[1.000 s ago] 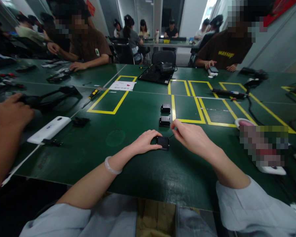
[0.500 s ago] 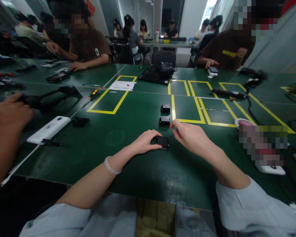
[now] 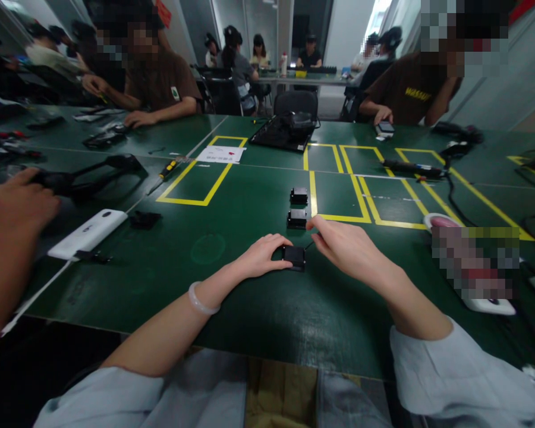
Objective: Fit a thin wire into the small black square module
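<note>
On the green table [image 3: 245, 309] lies a small black rectangular block [image 3: 295, 257], with tiny bright bits at its edges. The thumb and fingers of my left hand [image 3: 265, 257] grip this block at its left side. My right hand [image 3: 350, 246] is closed in a pinch at the block's upper right. From that pinch a thin dark shaft [image 3: 310, 245] points down to the block's right edge; its kind is hidden by my fingers. Just beyond my hands stand two similar black blocks, a nearer one [image 3: 297, 219] and a farther one [image 3: 299, 195].
At left are a white power bank [image 3: 89, 233] with a cable, a co-worker's hand [image 3: 20, 199] and a yellow-black screwdriver [image 3: 168, 169]. Yellow tape [image 3: 339, 218] marks rectangles. A black electric screwdriver [image 3: 412, 169] lies right, near a white-edged, partly blurred object [image 3: 494, 306].
My hands and the block stay almost where they were. Across the table at right, a person has raised a hand toward the head.
</note>
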`<state>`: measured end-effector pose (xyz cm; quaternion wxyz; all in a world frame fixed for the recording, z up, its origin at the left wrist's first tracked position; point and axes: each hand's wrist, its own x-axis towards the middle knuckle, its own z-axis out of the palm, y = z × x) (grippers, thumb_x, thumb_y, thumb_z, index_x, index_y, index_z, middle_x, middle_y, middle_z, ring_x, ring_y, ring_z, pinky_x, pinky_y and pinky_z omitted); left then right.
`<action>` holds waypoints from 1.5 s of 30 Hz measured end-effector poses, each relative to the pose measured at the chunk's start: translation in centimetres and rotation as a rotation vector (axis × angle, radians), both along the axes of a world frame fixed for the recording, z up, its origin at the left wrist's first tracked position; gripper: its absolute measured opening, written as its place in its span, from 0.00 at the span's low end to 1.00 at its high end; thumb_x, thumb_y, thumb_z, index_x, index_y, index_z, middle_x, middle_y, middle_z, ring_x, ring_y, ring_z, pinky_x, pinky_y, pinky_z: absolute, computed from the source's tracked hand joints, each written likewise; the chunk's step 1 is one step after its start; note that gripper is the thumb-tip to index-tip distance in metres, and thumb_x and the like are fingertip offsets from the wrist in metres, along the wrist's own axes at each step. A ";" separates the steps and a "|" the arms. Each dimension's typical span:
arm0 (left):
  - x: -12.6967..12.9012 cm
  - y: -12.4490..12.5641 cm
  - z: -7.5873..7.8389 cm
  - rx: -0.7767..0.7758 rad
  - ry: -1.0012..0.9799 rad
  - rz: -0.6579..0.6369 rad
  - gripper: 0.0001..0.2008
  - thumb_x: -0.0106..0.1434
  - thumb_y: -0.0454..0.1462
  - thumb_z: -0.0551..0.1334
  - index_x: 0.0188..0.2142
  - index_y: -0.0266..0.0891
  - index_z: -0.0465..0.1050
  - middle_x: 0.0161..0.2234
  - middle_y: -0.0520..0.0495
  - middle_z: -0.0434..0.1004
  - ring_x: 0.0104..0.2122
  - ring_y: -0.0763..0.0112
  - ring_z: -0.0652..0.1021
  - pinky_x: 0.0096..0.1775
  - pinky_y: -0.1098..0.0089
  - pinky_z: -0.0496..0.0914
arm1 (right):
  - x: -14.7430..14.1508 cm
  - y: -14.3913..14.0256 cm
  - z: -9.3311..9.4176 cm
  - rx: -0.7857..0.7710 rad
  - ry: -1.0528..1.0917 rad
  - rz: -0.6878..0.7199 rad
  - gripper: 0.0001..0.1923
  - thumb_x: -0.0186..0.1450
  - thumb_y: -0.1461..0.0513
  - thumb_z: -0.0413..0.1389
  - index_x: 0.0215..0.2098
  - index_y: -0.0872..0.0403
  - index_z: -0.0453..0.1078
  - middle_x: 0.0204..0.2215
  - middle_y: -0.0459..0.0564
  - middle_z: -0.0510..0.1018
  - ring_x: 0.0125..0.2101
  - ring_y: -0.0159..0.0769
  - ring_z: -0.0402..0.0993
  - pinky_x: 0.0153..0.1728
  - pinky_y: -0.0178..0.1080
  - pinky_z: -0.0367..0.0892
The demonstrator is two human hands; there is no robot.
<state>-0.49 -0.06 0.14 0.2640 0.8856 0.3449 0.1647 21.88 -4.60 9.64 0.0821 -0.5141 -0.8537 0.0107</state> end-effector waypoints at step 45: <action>0.1 -0.1 0.2 -0.002 -0.004 -0.004 0.18 0.62 0.48 0.64 0.48 0.43 0.69 0.45 0.45 0.73 0.45 0.60 0.72 0.46 0.63 0.66 | -0.1 0.0 0.3 -0.032 -0.035 -0.051 0.13 0.71 0.59 0.40 0.46 0.54 0.63 0.31 0.50 0.79 0.28 0.36 0.73 0.24 0.35 0.49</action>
